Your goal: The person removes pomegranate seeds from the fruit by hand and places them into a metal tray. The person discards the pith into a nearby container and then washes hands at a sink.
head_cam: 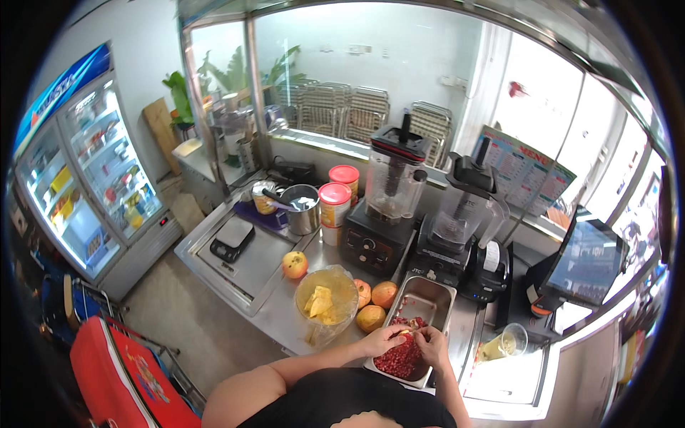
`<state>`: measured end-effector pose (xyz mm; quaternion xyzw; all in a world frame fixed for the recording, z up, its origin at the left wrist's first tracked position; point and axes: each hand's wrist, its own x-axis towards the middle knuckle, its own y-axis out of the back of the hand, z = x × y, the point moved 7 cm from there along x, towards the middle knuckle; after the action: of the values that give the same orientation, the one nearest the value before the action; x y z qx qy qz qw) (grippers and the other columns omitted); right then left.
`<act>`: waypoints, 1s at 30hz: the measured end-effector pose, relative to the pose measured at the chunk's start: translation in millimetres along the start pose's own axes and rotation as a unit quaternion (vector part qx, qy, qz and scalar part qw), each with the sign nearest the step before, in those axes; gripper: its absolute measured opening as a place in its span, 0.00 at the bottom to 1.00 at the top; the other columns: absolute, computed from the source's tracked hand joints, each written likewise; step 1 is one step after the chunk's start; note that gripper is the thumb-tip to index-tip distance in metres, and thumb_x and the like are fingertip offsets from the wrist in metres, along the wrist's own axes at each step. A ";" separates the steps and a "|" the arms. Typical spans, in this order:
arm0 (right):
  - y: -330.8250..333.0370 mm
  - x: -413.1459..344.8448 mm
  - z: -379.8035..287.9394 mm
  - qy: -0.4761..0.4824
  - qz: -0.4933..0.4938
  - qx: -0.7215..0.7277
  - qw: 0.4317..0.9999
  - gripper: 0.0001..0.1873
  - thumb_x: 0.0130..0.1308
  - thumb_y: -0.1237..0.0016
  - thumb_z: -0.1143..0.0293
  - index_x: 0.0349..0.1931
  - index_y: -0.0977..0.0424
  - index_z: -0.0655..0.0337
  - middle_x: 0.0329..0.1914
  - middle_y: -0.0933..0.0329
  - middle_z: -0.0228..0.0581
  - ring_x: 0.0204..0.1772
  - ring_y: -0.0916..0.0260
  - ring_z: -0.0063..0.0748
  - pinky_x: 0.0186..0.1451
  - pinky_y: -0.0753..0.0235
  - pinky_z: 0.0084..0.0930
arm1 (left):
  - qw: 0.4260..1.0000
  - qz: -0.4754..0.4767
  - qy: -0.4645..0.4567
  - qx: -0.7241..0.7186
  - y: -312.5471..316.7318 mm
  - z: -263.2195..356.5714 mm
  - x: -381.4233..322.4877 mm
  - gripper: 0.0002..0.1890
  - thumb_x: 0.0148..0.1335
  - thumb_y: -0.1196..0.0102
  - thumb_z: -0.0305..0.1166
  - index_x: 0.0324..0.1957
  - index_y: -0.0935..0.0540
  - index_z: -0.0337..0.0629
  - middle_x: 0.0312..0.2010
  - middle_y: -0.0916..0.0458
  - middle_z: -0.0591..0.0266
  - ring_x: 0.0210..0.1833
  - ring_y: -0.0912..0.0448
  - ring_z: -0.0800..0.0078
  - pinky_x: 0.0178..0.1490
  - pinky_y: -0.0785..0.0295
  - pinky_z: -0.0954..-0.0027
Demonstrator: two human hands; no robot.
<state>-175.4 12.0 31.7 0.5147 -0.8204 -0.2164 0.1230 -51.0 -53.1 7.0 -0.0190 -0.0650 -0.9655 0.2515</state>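
A rectangular stainless steel pan (431, 295) lies before me, its near half filled with loose red pomegranate seeds (395, 361). Over the seeds, both hands meet at a piece of pomegranate (411, 324) with pale pith and red seeds showing. My left hand (384, 341) grips its near left side with bent fingers. On the other side, my right hand (432, 346) pinches at the piece with thumb and fingers. The fingers hide part of it. A few seeds stick to the pan's far wall and floor.
Whole pomegranates (371, 318) sit left of the pan, beside a plastic-lined bowl (350, 291) of yellow peel pieces. Another pomegranate (295, 265) lies farther left. Two blenders (393, 182) stand behind. To the right are a receipt printer (484, 273), a touchscreen (583, 262) and a tilted plastic cup (504, 343).
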 end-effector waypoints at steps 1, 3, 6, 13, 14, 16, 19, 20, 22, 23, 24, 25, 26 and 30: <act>-0.1 -1.6 -2.0 -0.014 -0.007 -0.006 1.000 0.08 0.55 0.51 0.70 0.27 0.26 0.69 0.21 0.26 0.42 0.25 0.31 0.27 0.32 0.31 0.24 | 0.999 0.008 -0.025 0.024 -0.9 2.2 -1.9 0.19 0.63 0.54 0.36 0.53 0.31 0.36 0.48 0.27 0.53 0.53 0.30 0.67 0.57 0.38 0.70; 6.9 8.3 -6.6 0.051 0.048 -0.046 0.996 0.08 0.55 0.51 0.70 0.26 0.26 0.68 0.19 0.27 0.39 0.24 0.33 0.25 0.29 0.32 0.23 | 0.995 0.019 -0.066 0.078 -2.8 8.5 -0.5 0.18 0.63 0.54 0.36 0.51 0.30 0.36 0.47 0.27 0.48 0.53 0.29 0.60 0.56 0.37 0.67; 10.8 20.2 -4.4 0.073 0.083 -0.094 0.989 0.09 0.55 0.50 0.70 0.24 0.28 0.67 0.19 0.27 0.42 0.23 0.32 0.26 0.29 0.32 0.24 | 0.995 0.046 -0.037 0.086 -3.1 10.8 -6.8 0.19 0.62 0.53 0.39 0.50 0.29 0.37 0.44 0.25 0.48 0.49 0.27 0.57 0.51 0.34 0.65; -70.0 41.3 -168.6 0.277 -0.123 0.052 0.952 0.04 0.55 0.51 0.80 0.31 0.27 0.68 0.25 0.26 0.34 0.28 0.31 0.17 0.32 0.31 0.15 | 0.988 0.142 0.028 0.058 -19.1 -14.9 -40.8 0.16 0.59 0.52 0.37 0.47 0.27 0.40 0.40 0.24 0.50 0.46 0.26 0.56 0.47 0.31 0.64; -82.6 37.1 -185.5 0.297 -0.139 0.042 0.944 0.04 0.55 0.51 0.80 0.32 0.27 0.67 0.25 0.26 0.35 0.29 0.30 0.18 0.32 0.31 0.16 | 0.985 0.145 0.059 0.068 -24.7 -13.0 -44.3 0.16 0.58 0.52 0.37 0.46 0.27 0.40 0.40 0.24 0.50 0.45 0.26 0.57 0.47 0.31 0.64; -117.6 33.5 -206.3 0.317 -0.185 0.007 0.930 0.05 0.55 0.50 0.80 0.33 0.27 0.66 0.27 0.24 0.38 0.30 0.27 0.23 0.33 0.29 0.19 | 0.978 0.189 0.042 0.071 -37.2 -21.2 -47.9 0.16 0.55 0.51 0.36 0.45 0.26 0.40 0.38 0.24 0.51 0.43 0.25 0.57 0.47 0.31 0.63; -145.5 43.4 -205.5 0.378 -0.247 -0.199 0.870 0.09 0.51 0.47 0.77 0.34 0.26 0.65 0.29 0.24 0.44 0.33 0.25 0.36 0.36 0.29 0.27 | 0.966 0.244 0.009 0.081 -54.7 -32.7 -38.0 0.15 0.51 0.50 0.38 0.38 0.24 0.40 0.34 0.23 0.49 0.40 0.25 0.57 0.44 0.31 0.60; -149.3 45.7 -204.9 0.396 -0.259 -0.229 0.851 0.11 0.48 0.45 0.75 0.34 0.26 0.66 0.29 0.25 0.45 0.33 0.27 0.41 0.37 0.30 0.30 | 0.968 0.238 0.021 0.078 -60.5 -39.9 -31.3 0.15 0.51 0.50 0.38 0.38 0.24 0.40 0.34 0.23 0.49 0.40 0.25 0.56 0.43 0.31 0.60; -153.5 46.0 -204.0 0.464 -0.272 -0.256 0.803 0.13 0.45 0.45 0.74 0.34 0.26 0.65 0.29 0.25 0.45 0.32 0.28 0.43 0.38 0.32 0.33 | 0.961 0.262 0.029 0.085 -61.5 -41.0 -32.7 0.16 0.50 0.49 0.38 0.40 0.24 0.40 0.33 0.23 0.48 0.39 0.24 0.53 0.41 0.31 0.58; -158.7 51.8 -196.7 0.494 -0.279 -0.261 0.781 0.14 0.45 0.45 0.74 0.36 0.26 0.65 0.29 0.24 0.45 0.32 0.28 0.44 0.39 0.33 0.34 | 0.949 0.301 0.034 0.093 -58.2 -36.7 -40.1 0.17 0.49 0.49 0.38 0.41 0.24 0.41 0.32 0.22 0.48 0.38 0.24 0.51 0.40 0.31 0.57; -163.9 62.9 -184.7 0.489 -0.310 -0.247 0.777 0.16 0.45 0.45 0.73 0.38 0.26 0.64 0.30 0.24 0.45 0.34 0.28 0.44 0.45 0.34 0.36 | 0.943 0.318 0.035 0.093 -56.0 -33.1 -40.6 0.17 0.49 0.49 0.38 0.41 0.24 0.41 0.32 0.22 0.48 0.38 0.24 0.51 0.40 0.31 0.57; -169.9 69.9 -177.2 0.485 -0.338 -0.236 0.771 0.18 0.45 0.45 0.72 0.40 0.27 0.64 0.30 0.24 0.45 0.36 0.27 0.44 0.50 0.35 0.38 | 0.935 0.339 0.037 0.100 -52.9 -34.5 -43.7 0.18 0.49 0.49 0.38 0.42 0.24 0.41 0.33 0.22 0.48 0.38 0.24 0.51 0.40 0.31 0.57; -175.0 73.5 -173.2 0.503 -0.337 -0.245 0.757 0.18 0.45 0.45 0.72 0.40 0.27 0.64 0.31 0.24 0.46 0.36 0.27 0.46 0.48 0.34 0.38 | 0.929 0.351 0.042 0.106 -49.1 -40.1 -43.0 0.18 0.49 0.49 0.38 0.42 0.24 0.42 0.33 0.22 0.48 0.38 0.24 0.51 0.40 0.31 0.57; -173.2 61.0 -184.5 0.540 -0.260 -0.315 0.736 0.21 0.43 0.45 0.69 0.42 0.27 0.63 0.33 0.23 0.48 0.40 0.28 0.48 0.52 0.36 0.41 | 0.931 0.330 0.072 0.142 -48.6 -50.5 -36.0 0.18 0.49 0.49 0.39 0.43 0.25 0.42 0.33 0.22 0.48 0.38 0.24 0.51 0.40 0.31 0.56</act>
<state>13.2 -150.2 108.5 0.6700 -0.3353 -0.1719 0.6397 -43.5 -0.4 -51.1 0.0659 -0.1735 -0.8076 0.5598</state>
